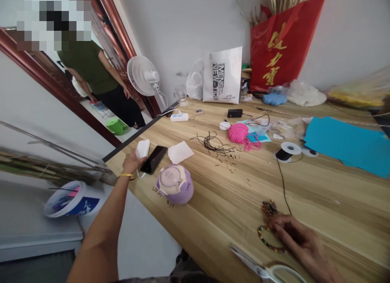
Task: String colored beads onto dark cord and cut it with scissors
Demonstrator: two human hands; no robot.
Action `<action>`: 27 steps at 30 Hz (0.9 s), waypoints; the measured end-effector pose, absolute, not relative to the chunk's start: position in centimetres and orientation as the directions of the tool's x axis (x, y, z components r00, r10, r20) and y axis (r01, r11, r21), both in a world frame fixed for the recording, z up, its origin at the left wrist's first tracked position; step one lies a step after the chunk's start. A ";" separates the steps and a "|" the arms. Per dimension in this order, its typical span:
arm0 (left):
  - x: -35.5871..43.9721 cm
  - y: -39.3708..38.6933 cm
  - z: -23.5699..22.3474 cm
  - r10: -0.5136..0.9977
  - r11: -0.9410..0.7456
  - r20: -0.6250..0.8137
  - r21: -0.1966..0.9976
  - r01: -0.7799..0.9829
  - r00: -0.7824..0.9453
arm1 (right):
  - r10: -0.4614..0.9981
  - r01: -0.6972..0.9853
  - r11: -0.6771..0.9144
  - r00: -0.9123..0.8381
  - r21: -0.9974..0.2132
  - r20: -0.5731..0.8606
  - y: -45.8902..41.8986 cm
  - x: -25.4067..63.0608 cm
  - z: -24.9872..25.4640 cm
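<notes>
At the table's left edge, my left hand (131,162) closes around the lower end of a white, flat, rounded block (142,148) that looks like a power bank, with a white cord below it. A black smartphone (154,159) lies just right of that hand. My right hand (300,234) is low on the right, thumb and fingers pinched at a multicoloured beaded bracelet (264,237); the fingertips hide part of it. A cluster of dark, multicoloured beads (269,208) touches or nearly touches these fingers. Scissors (248,259) lie below the bracelet.
A lilac lidded container (179,189) and white paper (180,152) sit near the phone. Cut black cords (211,143), pink yarn (238,133), a black cord spool (284,153) and blue sheets (344,143) lie farther back. A person (88,68) stands beyond the doorway.
</notes>
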State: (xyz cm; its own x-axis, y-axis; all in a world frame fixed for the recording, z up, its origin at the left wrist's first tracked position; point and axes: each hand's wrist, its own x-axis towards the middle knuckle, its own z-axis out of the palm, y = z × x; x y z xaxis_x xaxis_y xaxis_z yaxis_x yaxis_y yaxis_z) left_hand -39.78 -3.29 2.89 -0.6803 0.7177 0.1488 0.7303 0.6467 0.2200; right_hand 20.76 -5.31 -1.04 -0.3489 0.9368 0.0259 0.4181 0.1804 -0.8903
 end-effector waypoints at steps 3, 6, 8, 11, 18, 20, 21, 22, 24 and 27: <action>-38.9 -4.4 3.0 0.683 0.707 0.087 0.175 0.686 -0.725 | 0.936 0.420 0.169 -0.351 -0.892 0.012 -5.3 20.8 -1.2; -38.5 -5.0 3.1 0.666 0.724 0.066 0.183 0.665 -0.743 | 0.936 0.423 0.143 -0.352 -0.895 -0.017 -5.4 21.0 -1.4; -38.4 -5.2 3.0 0.665 0.718 0.080 0.205 0.665 -0.743 | 0.936 0.423 0.135 -0.352 -0.896 -0.025 -5.4 21.1 -1.5; -38.3 -5.5 2.7 0.659 0.692 0.147 0.267 0.671 -0.738 | 0.933 0.420 0.142 -0.360 -0.896 -0.020 -5.4 21.1 -1.6; -37.5 -8.6 1.4 0.363 0.706 0.325 0.516 0.485 -0.873 | 0.941 0.418 0.139 -0.339 -0.898 -0.013 -5.4 20.9 -1.5; -36.6 -10.0 1.1 0.312 0.698 0.309 0.567 0.438 -0.898 | 0.943 0.422 0.134 -0.332 -0.897 -0.015 -5.3 20.9 -1.3; -36.0 -10.6 1.0 0.316 0.696 0.317 0.563 0.445 -0.894 | 0.943 0.422 0.132 -0.331 -0.897 -0.017 -5.3 20.8 -1.2; -35.2 -11.0 1.1 0.365 0.682 0.374 0.515 0.519 -0.852 | 0.943 0.421 0.132 -0.333 -0.897 -0.018 -5.3 20.8 -1.1; -33.4 -11.6 1.3 0.505 0.612 0.501 0.365 0.701 -0.702 | 0.940 0.418 0.140 -0.341 -0.898 -0.012 -5.3 20.7 -0.8; -30.6 -11.3 1.8 0.651 0.518 0.519 0.229 0.824 -0.554 | 0.935 0.416 0.160 -0.355 -0.895 0.002 -5.2 20.5 -0.4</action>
State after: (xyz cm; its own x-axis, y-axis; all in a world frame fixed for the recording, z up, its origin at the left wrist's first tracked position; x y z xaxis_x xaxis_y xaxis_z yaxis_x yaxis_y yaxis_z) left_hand -30.61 -11.28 1.77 -0.5535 0.6514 0.5190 0.8242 0.5178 0.2292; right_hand 20.50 -5.25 -0.38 -0.3547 0.9350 0.0020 0.4162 0.1598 -0.8951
